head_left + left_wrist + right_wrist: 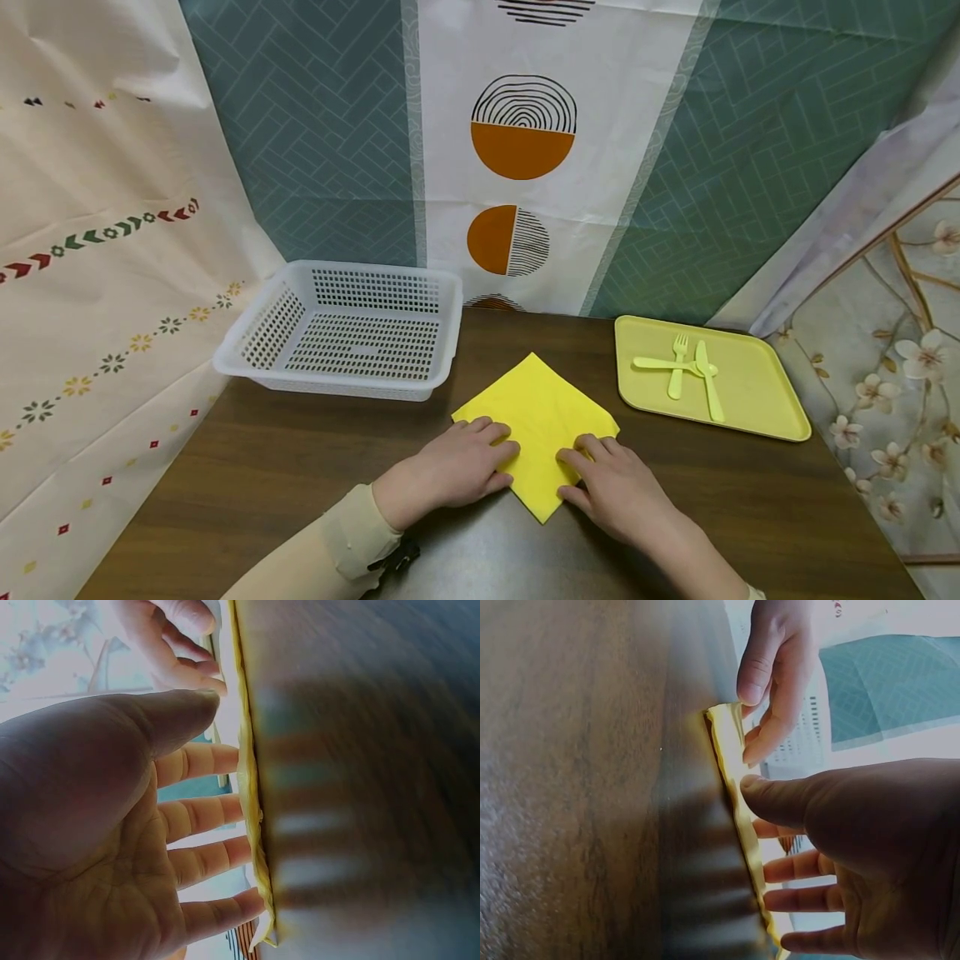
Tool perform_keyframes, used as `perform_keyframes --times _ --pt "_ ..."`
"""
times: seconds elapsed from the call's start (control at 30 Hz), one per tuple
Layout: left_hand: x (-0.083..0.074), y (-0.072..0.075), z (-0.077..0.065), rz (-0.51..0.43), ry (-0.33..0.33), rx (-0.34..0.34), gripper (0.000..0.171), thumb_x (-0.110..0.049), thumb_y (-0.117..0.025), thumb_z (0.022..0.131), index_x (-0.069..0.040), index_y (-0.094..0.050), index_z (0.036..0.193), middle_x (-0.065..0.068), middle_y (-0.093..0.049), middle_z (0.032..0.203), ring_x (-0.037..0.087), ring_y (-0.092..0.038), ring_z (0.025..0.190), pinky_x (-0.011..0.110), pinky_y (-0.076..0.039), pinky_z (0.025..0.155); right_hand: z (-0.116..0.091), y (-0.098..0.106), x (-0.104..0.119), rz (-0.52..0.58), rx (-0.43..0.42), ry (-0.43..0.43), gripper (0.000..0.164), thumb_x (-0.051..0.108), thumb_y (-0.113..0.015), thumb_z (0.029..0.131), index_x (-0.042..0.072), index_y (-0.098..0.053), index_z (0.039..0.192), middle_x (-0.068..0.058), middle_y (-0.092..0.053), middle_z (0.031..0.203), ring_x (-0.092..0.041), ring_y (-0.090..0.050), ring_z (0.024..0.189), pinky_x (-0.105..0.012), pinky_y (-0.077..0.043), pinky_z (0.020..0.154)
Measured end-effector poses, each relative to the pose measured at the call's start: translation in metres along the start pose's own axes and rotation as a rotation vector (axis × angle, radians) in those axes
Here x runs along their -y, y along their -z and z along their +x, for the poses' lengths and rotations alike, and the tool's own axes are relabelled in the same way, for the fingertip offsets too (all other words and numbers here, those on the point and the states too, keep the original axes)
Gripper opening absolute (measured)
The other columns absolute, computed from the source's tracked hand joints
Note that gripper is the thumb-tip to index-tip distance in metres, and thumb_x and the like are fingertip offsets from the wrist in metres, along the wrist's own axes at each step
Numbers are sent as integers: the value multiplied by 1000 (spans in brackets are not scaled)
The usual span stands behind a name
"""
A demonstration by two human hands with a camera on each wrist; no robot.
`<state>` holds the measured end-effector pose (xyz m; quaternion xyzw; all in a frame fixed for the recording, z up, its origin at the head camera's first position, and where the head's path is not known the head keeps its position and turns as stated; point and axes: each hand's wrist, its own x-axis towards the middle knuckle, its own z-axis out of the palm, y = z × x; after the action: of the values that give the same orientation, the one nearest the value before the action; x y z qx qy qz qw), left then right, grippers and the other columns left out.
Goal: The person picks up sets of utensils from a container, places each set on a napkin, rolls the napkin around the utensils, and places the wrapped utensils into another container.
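A yellow cloth napkin [536,417], folded into a square, lies on the table with one corner toward the person. My left hand [468,460] rests its fingertips on the napkin's left side, and my right hand [615,482] touches its right side the same way. In the left wrist view the left hand's spread fingers [206,814] reach down to the napkin's edge [251,795]. From the right wrist, the right hand's fingers [802,898] meet the layered edge of the napkin [739,810], thumb near it. Neither hand curls round the cloth.
A white perforated plastic basket [360,388] stands at the back left. At the back right lies a yellow tray [757,375] with a fork [677,367], a spoon [663,364] and a knife [708,383] on it. Patterned cloths hang behind the brown table [247,467] and at both sides.
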<state>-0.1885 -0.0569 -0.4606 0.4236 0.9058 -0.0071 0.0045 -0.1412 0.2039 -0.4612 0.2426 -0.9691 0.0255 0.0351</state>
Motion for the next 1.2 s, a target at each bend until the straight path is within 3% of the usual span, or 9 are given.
perform_keyframes --times 0.43,0.93,1.2 --pt "-6 5 -3 -10 2 26 40 -46 -57 101 -24 -60 134 2 -54 140 25 -48 129 47 -46 99 -2 3 4 8 52 -40 45 49 -70 92 22 -66 127 -1 -55 122 -25 -54 110 -45 -48 91" --pt "-4 3 -2 -3 5 30 40 -47 -57 101 -25 -60 134 1 -53 140 25 -48 129 48 -45 100 5 6 2 14 14 -34 36 47 -74 90 23 -70 116 2 -57 110 -23 -57 104 -45 -49 88" --pt "-5 5 -2 -4 -1 41 42 -50 -56 100 -26 -59 135 0 -53 140 24 -48 129 49 -45 100 13 5 5 41 37 -64 50 46 -72 92 22 -65 135 -4 -58 137 -27 -52 130 -55 -45 100"
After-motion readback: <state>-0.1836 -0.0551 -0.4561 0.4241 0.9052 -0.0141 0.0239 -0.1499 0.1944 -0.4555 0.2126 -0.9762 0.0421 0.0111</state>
